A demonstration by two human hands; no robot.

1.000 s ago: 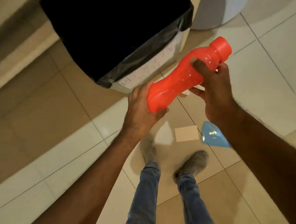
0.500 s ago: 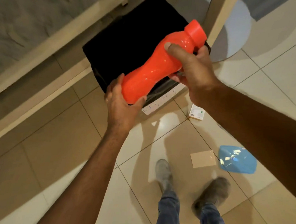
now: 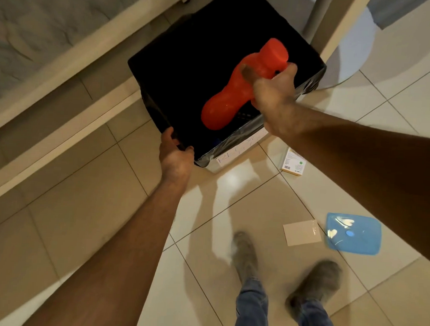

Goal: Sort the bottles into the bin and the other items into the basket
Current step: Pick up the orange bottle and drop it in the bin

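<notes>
We stand on a glossy tiled floor (image 3: 87, 206) of pale and tan squares, smooth enough to mirror the light, and the largest thing before us is the bin (image 3: 310, 79), a boxy container lined with a crinkled black bag that makes its inside read as a flat dark pit; we cannot see what already lies in it. Our left hand (image 3: 175, 158) is curled over the bin's near corner, fingers (image 3: 170, 135) hooked on the rim, most likely to steady it and keep the loose liner from slipping. Over the open mouth hangs the red bottle (image 3: 237, 89), a smooth, waisted plastic shape with a bulbous base and a chunky cap, tilted base-down toward the near side. Our right hand (image 3: 272, 93) is wrapped tight around its neck just under the cap, a grip that leaves the heavy end free to drop straight in once we let go. The bottle looks rigid and light, so it should fall cleanly. Well apart on the floor lie a translucent blue lid (image 3: 353, 233), a flat tan card (image 3: 301, 232) just beside it, and a small printed box (image 3: 293, 162) near the bin.
</notes>
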